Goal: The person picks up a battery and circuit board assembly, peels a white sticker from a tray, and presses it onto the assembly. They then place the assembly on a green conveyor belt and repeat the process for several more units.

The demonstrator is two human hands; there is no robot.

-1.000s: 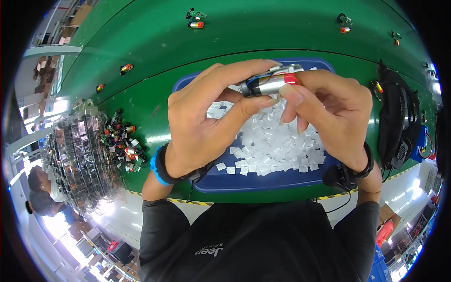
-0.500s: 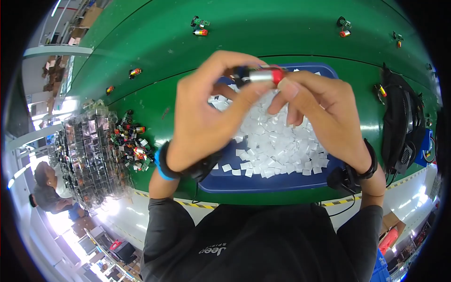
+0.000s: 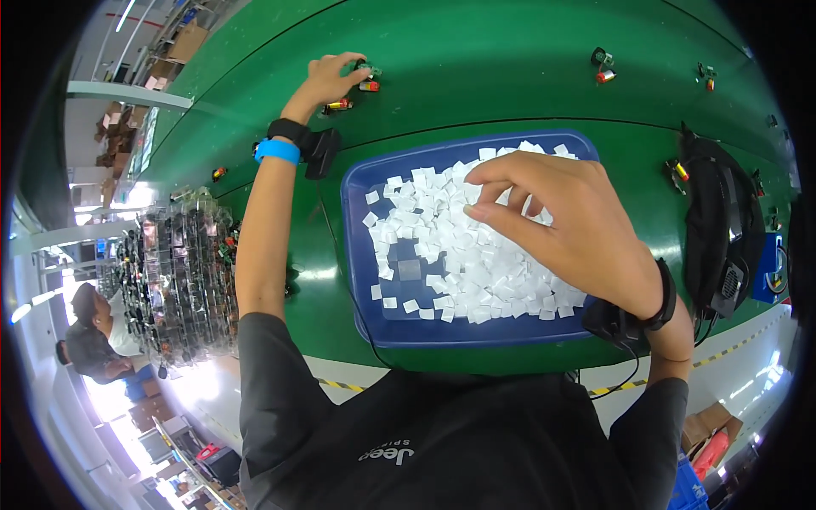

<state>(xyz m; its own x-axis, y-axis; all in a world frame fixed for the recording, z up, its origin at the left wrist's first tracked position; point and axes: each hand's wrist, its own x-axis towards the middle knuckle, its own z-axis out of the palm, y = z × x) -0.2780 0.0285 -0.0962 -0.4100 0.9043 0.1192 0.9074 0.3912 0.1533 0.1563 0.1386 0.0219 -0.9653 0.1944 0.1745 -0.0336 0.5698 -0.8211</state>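
Note:
My left hand (image 3: 327, 82) stretches to the far left over the green work surface (image 3: 476, 72). Its thumb and index finger close around the edge of a small green circuit board (image 3: 371, 70) with a red-ended cylinder (image 3: 369, 86) beside it. Just nearer lies another red-and-gold cylinder (image 3: 337, 106), by the heel of that hand. My right hand (image 3: 565, 212) hovers above a blue tray (image 3: 353, 293) of small white square pieces (image 3: 484, 263). Its thumb and index fingertip are apart, and I see nothing between them.
More board-and-cylinder parts (image 3: 603, 68) lie along the far surface. At the left edge stands a stack of clear plastic trays (image 3: 174, 285). A black bag (image 3: 714, 212) and a blue box (image 3: 771, 268) sit at the right. Beyond the stack is another person (image 3: 98, 340).
The silver-and-red cylinder part has left my two hands. My left hand has swung away to the far left; my right hand stays over the tray. A cylinder now lies near my left hand.

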